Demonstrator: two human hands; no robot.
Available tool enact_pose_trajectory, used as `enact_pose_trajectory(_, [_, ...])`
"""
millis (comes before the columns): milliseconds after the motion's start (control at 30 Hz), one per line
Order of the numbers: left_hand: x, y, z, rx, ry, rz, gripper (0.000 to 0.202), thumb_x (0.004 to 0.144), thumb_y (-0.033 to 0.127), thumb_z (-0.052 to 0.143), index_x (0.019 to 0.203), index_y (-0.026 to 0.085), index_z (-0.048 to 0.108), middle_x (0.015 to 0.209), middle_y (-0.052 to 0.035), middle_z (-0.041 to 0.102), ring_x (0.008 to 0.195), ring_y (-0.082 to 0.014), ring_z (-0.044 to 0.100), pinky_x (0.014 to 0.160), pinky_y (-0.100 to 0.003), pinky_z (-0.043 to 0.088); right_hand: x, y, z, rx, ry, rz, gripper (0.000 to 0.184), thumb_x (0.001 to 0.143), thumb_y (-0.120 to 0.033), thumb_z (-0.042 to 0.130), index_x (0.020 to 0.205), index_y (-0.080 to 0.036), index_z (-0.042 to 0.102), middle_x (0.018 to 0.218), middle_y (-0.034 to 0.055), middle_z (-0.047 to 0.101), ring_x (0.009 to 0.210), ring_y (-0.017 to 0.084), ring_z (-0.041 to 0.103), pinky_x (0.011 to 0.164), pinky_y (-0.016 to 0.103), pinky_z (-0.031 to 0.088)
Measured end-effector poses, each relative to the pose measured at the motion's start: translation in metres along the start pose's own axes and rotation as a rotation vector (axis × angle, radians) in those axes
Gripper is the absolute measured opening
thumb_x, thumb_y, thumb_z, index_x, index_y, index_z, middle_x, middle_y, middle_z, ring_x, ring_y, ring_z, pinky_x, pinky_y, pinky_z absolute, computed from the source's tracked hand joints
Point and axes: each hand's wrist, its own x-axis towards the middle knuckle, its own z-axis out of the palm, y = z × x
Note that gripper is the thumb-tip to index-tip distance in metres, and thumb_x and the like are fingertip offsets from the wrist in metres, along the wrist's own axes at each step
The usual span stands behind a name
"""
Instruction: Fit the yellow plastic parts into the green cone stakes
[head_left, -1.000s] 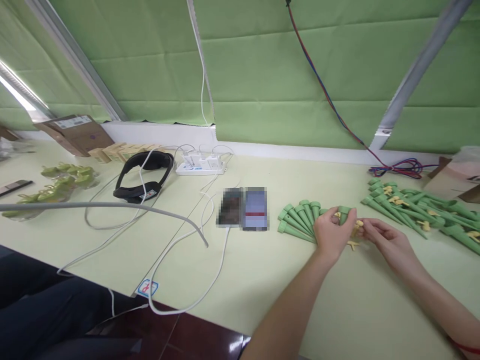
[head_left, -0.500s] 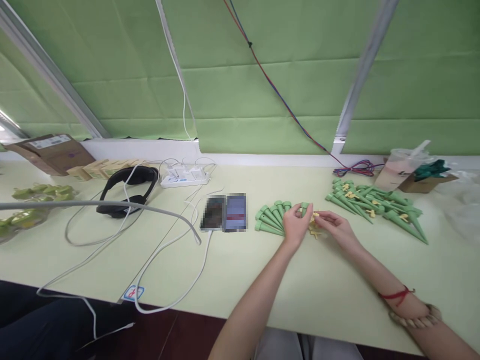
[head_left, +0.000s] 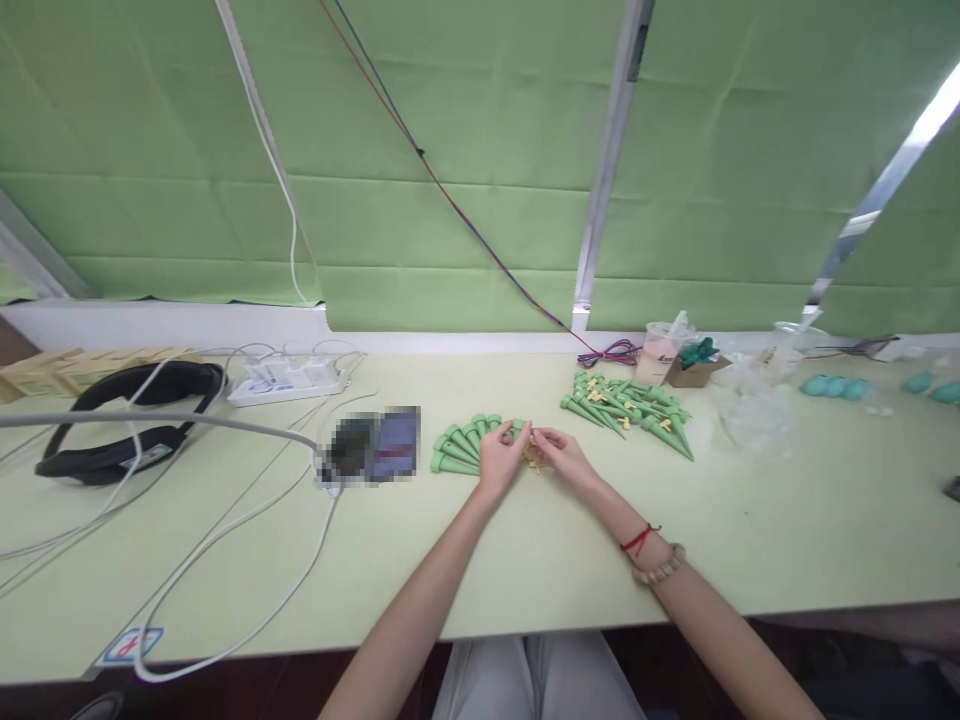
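My left hand [head_left: 501, 462] is closed around a green cone-shaped spike [head_left: 517, 428] with a wide cap, held upright above the table. My right hand [head_left: 566, 458] meets it from the right, thumb and forefinger pinched on a small yellow piece at the spike's side, mostly hidden by the fingers. Loose yellow pieces [head_left: 534, 462] lie under the fingertips. Left of my hands, several green spikes [head_left: 459, 448] are laid out in a fan. Farther right is a heap of green spikes [head_left: 634, 402] with yellow pieces among them.
Two blurred phones [head_left: 396, 445] lie to the left, near white cables, a power strip [head_left: 289, 380] and black headphones [head_left: 135, 420]. Behind the heap stand a drink cup [head_left: 657, 355] and a small cardboard box [head_left: 697, 373]. Clear plastic bags [head_left: 757, 415] and turquoise pieces [head_left: 836, 387] are farther right.
The view has swung to the right, bringing the turquoise pieces into sight. Both hands stay together at the spike, the right fingertips now closer against it.
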Motion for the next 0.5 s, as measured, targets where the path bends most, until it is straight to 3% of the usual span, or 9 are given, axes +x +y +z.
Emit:
enact_pose_trajectory(100, [-0.002,0.002,-0.003,-0.02,-0.003,0.007,0.04,0.069,0.053,0.057,0.061,0.014,0.056,0.046,0.0064,0.02,0.045,-0.0064,0.018,0.047,-0.023,0.015,0.0,0.0,-0.001,-0.002,-0.021,0.025,0.041,0.056,-0.049,0.072,0.076,-0.014,0.068,0.069,0.0043,0.066,0.064,0.013,0.061,0.067,0.027,0.049])
enact_pose_trajectory(200, [-0.005,0.004,-0.004,-0.031,0.031,-0.081,0.043,0.069,0.054,0.057,0.078,0.013,0.062,0.044,0.0072,0.024,0.042,-0.0065,0.022,0.046,-0.023,0.019,0.0,-0.001,-0.003,0.018,-0.013,-0.029,0.041,0.05,-0.039,0.078,0.083,-0.016,0.068,0.08,0.004,0.068,0.072,0.013,0.062,0.072,0.026,0.049])
enact_pose_trajectory(367, [-0.007,0.008,-0.003,-0.049,0.045,-0.145,0.055,0.07,0.056,0.055,0.093,0.006,0.063,0.042,0.0071,0.029,0.038,-0.0063,0.025,0.042,-0.023,0.019,-0.001,-0.002,-0.004,0.032,-0.035,0.059,0.039,0.059,-0.046,0.072,0.081,-0.014,0.069,0.074,0.0051,0.067,0.067,0.012,0.062,0.067,0.025,0.049])
enact_pose_trajectory(500, [-0.008,0.012,-0.002,-0.107,0.05,-0.194,0.069,0.069,0.059,0.055,0.108,0.002,0.058,0.041,0.0082,0.029,0.036,-0.0061,0.027,0.039,-0.022,0.019,-0.001,-0.003,-0.004,0.074,-0.039,0.038,0.039,0.054,-0.038,0.077,0.085,-0.016,0.068,0.085,0.005,0.068,0.075,0.013,0.063,0.073,0.026,0.049])
